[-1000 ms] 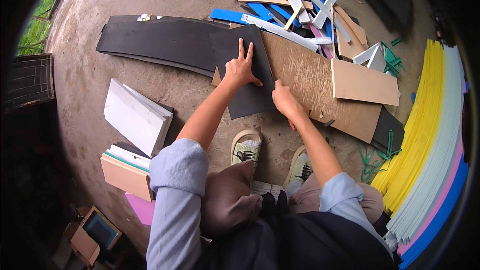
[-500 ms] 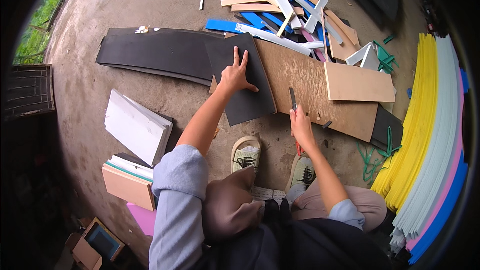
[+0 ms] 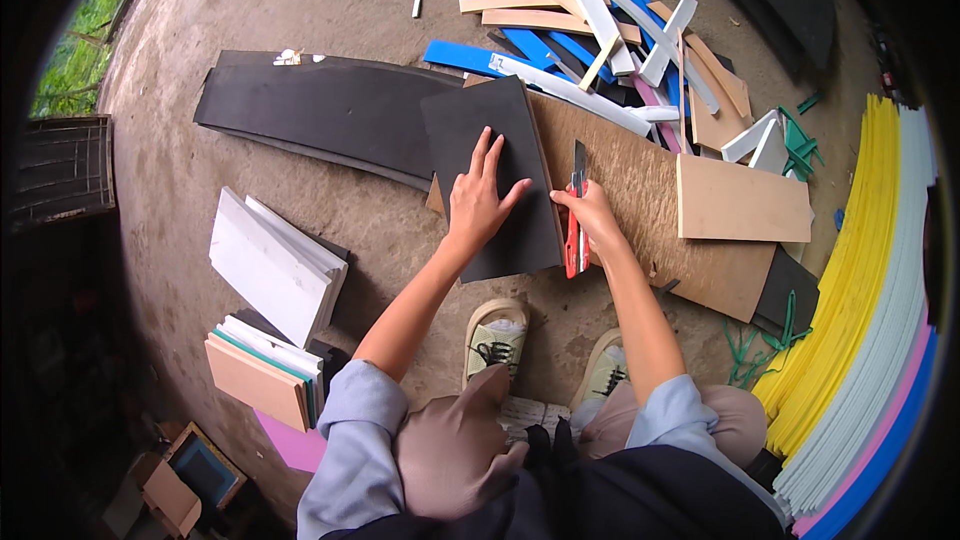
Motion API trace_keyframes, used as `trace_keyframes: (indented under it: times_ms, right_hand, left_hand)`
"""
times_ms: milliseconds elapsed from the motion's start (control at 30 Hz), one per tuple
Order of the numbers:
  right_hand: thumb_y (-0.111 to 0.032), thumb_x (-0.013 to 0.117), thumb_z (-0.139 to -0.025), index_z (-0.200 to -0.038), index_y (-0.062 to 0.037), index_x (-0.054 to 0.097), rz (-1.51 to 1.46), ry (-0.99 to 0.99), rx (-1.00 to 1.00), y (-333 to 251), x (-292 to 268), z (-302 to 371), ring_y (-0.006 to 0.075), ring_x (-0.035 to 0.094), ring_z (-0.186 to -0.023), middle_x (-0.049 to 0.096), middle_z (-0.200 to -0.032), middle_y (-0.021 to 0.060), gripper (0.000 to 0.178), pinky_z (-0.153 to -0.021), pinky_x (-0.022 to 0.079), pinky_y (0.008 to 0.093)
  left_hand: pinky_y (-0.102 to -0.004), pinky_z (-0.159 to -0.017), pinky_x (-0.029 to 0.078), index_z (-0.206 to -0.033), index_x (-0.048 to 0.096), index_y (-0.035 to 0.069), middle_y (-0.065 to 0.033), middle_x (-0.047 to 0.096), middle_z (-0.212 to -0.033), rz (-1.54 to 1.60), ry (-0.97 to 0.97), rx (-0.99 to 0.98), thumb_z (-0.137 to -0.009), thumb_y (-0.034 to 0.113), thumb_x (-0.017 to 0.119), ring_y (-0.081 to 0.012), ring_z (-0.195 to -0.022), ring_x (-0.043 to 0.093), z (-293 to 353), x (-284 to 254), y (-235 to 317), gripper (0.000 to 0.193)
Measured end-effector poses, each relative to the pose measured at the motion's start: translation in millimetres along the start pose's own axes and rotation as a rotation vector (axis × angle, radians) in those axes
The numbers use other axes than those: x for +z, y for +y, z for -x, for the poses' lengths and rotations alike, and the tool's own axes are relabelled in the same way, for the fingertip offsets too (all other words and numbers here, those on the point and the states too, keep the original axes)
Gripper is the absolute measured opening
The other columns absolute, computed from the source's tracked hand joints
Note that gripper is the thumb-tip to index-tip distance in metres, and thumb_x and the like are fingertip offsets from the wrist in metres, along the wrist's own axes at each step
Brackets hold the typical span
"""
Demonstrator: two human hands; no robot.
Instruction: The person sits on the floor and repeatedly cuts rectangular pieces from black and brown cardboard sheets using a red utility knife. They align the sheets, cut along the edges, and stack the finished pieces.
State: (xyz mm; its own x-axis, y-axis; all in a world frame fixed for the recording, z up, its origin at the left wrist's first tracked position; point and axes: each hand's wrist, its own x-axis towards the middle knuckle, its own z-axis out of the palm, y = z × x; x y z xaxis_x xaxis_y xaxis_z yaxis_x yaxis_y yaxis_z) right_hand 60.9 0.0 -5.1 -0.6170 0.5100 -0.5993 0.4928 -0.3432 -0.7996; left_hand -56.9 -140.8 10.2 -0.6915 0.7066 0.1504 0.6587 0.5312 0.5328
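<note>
The left hand [image 3: 478, 202] lies flat, fingers spread, pressing down on a dark foam sheet [image 3: 495, 172] that rests on a brown board [image 3: 640, 210] on the concrete floor [image 3: 300, 0]. At three o'clock from it, the right hand [image 3: 592, 217] is closed around a red utility knife [image 3: 576, 212], blade pointing toward twelve o'clock along the sheet's right edge. Both forearms reach up from six o'clock. Yellow sheets [image 3: 850, 270] are stacked at three o'clock, well apart.

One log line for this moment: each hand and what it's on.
left hand: flat on dark grey foam sheet | right hand: grips red utility knife at sheet's right edge | under: brown board
</note>
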Motion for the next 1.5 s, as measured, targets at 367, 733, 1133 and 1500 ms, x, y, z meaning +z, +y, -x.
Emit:
trace_keyframes:
  times_ms: [367,733,1133,1500]
  right_hand:
    - [-0.015,0.073,-0.059,-0.083,-0.0009,0.051,0.333,0.268,-0.314,-48,-1,22,0.0205,0.061,-0.064,0.061,-0.069,0.0096,0.035,-0.061,0.048,0.0314]
    - [-0.015,0.067,-0.065,-0.080,-0.0024,0.048,0.568,0.378,-0.830,-179,-125,150,0.0222,0.060,-0.064,0.059,-0.069,0.0103,0.027,-0.061,0.047,0.0326]
    - [-0.014,0.049,-0.085,-0.098,-0.0014,0.034,0.552,0.632,-1.120,-134,-182,200,0.0200,0.057,-0.069,0.054,-0.071,0.0096,0.024,-0.063,0.045,0.0293]
    - [-0.019,0.042,-0.085,-0.094,0.0008,0.041,0.896,0.448,-0.681,-120,-145,199,0.0332,0.059,-0.056,0.057,-0.063,0.0215,0.022,-0.051,0.047,0.0418]
  left_hand:
    - [-0.0433,-0.086,0.030,-0.130,0.029,0.004,-0.0150,0.028,-0.134,-0.063,0.078,-0.342,-0.063,0.037,0.061,-0.0281,-0.105,0.043,-6,-11,47,0.082]
    - [-0.0438,-0.098,0.026,-0.130,0.025,-0.001,-0.0200,0.034,-0.128,0.090,0.462,0.204,-0.074,0.035,0.063,-0.0344,-0.117,0.035,-92,-129,86,0.076]
    - [-0.0459,-0.079,0.036,-0.110,0.042,0.007,-0.0141,0.057,-0.103,-0.014,0.044,0.412,-0.082,0.033,0.054,-0.0299,-0.098,0.053,-62,-183,212,0.040]
    - [-0.0481,-0.078,0.033,-0.111,0.044,0.009,-0.0070,0.052,-0.095,-0.511,0.139,0.511,-0.079,0.029,0.053,-0.0223,-0.094,0.050,-17,-88,211,0.039]
